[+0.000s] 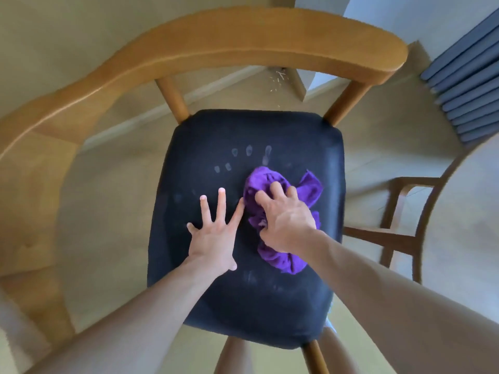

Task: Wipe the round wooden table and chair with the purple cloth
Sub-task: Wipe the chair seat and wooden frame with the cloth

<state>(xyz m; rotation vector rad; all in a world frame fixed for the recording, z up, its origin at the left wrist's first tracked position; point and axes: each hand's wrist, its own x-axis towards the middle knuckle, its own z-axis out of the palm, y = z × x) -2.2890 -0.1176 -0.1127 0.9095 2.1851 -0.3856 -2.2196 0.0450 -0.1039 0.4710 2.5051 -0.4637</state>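
Purple cloth bunched on the dark seat of the chair, right of centre. Right hand presses down on it, fingers curled into the fabric, clamped on the cloth. Left hand flat on the seat just beside the cloth, fingers straight and spread apart, index tip touching the cloth edge. Pale fingerprint smudges on the seat above both hands. Round desk edge at right, second chair tucked near it.
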